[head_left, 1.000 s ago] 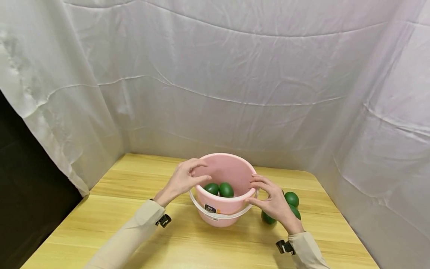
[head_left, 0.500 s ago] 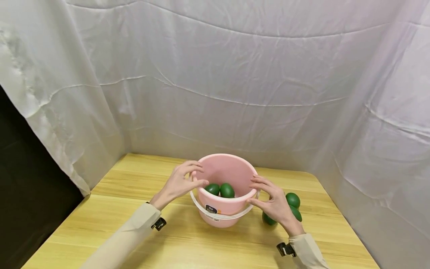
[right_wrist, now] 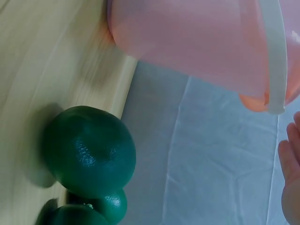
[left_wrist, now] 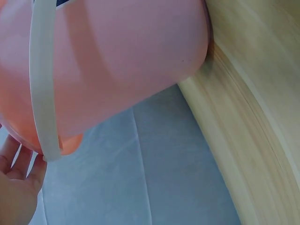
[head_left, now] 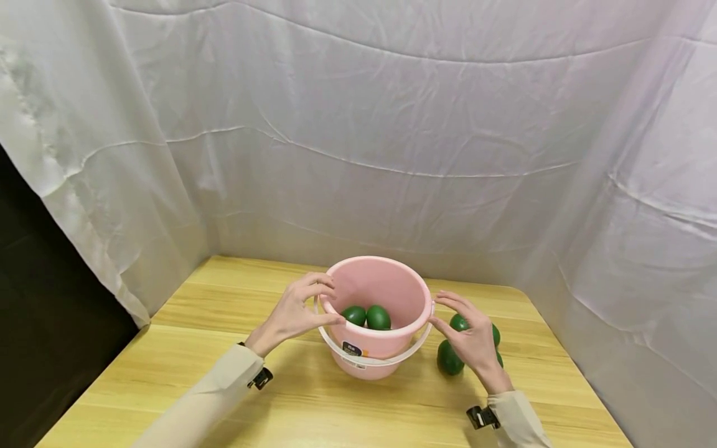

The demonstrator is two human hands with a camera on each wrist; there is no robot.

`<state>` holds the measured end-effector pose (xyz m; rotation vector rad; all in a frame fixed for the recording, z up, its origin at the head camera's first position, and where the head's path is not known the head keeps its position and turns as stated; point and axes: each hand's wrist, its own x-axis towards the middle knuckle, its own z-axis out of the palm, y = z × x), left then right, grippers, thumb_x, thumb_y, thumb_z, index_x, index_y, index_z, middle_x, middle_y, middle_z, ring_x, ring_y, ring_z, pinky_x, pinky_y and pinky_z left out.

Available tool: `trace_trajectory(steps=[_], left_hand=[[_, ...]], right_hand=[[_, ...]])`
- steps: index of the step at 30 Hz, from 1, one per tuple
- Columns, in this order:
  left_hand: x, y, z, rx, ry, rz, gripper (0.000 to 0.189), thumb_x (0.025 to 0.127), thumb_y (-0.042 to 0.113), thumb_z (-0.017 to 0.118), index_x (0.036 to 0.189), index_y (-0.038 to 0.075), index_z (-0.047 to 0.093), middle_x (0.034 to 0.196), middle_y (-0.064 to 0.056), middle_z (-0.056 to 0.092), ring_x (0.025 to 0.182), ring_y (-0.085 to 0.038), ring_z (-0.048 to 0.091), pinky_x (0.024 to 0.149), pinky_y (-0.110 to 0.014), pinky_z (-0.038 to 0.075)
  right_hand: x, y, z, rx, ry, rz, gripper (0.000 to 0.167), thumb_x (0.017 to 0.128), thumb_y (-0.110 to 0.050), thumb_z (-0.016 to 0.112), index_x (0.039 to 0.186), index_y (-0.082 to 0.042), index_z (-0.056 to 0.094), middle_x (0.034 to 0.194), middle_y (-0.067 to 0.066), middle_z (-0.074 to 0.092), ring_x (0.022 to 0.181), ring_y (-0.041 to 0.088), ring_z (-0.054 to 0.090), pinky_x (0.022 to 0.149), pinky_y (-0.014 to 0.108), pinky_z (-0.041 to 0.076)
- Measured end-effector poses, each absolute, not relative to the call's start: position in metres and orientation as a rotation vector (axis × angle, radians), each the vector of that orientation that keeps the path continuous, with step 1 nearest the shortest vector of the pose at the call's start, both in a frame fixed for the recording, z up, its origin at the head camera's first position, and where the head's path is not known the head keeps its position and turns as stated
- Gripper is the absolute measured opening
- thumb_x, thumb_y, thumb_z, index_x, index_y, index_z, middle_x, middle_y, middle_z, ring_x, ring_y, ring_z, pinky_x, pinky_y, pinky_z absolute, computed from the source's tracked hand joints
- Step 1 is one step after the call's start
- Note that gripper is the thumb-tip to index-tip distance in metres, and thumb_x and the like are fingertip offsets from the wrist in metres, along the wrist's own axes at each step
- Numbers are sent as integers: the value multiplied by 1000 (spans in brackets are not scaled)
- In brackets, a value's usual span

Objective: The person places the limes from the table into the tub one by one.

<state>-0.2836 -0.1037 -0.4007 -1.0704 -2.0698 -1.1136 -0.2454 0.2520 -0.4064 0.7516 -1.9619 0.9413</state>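
Note:
A pink bucket (head_left: 386, 344) stands on the table with its white handle (head_left: 366, 360) hanging down in front. Two dark green fruits, a left one (head_left: 354, 315) and a right one (head_left: 378, 318), lie inside it. My left hand (head_left: 294, 311) is at the bucket's left rim, fingers and thumb loosely spread. The left wrist view shows its fingers by the rim near the handle joint (left_wrist: 52, 157). Beside the right rim is my right hand (head_left: 473, 339), relaxed; in the right wrist view its fingers (right_wrist: 289, 159) are apart from the bucket.
Several more green fruits (head_left: 450, 358) are grouped on the wooden table (head_left: 325, 417) right of the bucket, partly hidden behind the right hand. One large green fruit (right_wrist: 89, 150) fills much of the right wrist view. Pale cloth (head_left: 358, 124) hangs behind and at both sides.
My right hand has let go of the right rim and shifted outward to the right. The left hand has moved slightly left and its fingers have drawn back from inside the bucket.

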Motion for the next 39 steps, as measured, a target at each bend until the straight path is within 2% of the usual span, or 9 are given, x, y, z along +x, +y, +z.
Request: trace_trajectory(steps=[7,13,15,18,20,22,30,35,39], left_hand=[[-284,-104,-405,-1084,-2018,-1119,38,58,24,95,88,15,73,102,-3,66,102,-24,61,94,-39,50],[-275,-102,-399,-1065,-1995,-1124,40,53,13,96,84,6,72,98,-11,66,98,-31,61,90,-39,51],[-267,-100,-391,-1066,-1985,-1127,39,52,9,95,82,5,71,96,-10,66,96,-32,62,89,-39,52],[-261,-99,-384,-1086,-1950,-1122,38,53,9,95,81,4,71,94,-10,65,94,-33,61,89,-38,52],[-260,-99,-383,-1092,-1935,-1128,38,52,9,96,81,4,71,94,-10,65,94,-34,61,90,-38,52],[-265,-99,-388,-1094,-1923,-1130,39,51,9,96,81,5,71,93,-11,65,94,-35,62,91,-37,52],[-284,-103,-409,-1098,-1917,-1149,41,52,19,97,85,12,73,98,-6,67,98,-29,63,93,-34,51],[-265,-100,-391,-1089,-1923,-1183,39,52,11,96,83,6,73,97,-9,67,96,-33,64,91,-39,53],[-258,-98,-382,-1090,-1900,-1181,39,50,5,96,81,3,72,92,-12,67,92,-38,63,89,-41,53]], right_hand=[[-253,264,-418,581,-2027,918,33,76,-1,81,107,-7,74,114,14,70,111,13,63,99,8,39],[-255,272,-425,408,-2142,882,20,83,-10,78,103,-8,75,110,9,71,103,26,66,90,4,39],[-254,275,-428,329,-2210,868,19,84,-13,78,102,-9,75,109,7,71,101,27,67,86,7,43],[-252,279,-432,275,-2296,846,20,85,-16,77,103,-9,75,107,8,72,97,27,68,81,25,55],[-251,282,-434,268,-2344,847,21,85,-17,77,104,-8,75,107,10,72,96,28,69,81,39,58],[-249,284,-436,262,-2401,847,23,86,-19,76,106,-7,74,107,12,72,95,30,70,82,47,57],[-242,285,-435,244,-2723,732,32,88,-25,74,112,-4,71,111,16,71,98,32,69,82,45,57],[-238,282,-434,151,-2803,574,22,84,-27,77,96,-8,74,91,8,73,78,20,66,68,41,55],[-237,280,-434,92,-2873,537,22,83,-28,78,77,-11,66,65,0,57,58,13,50,54,30,43]])
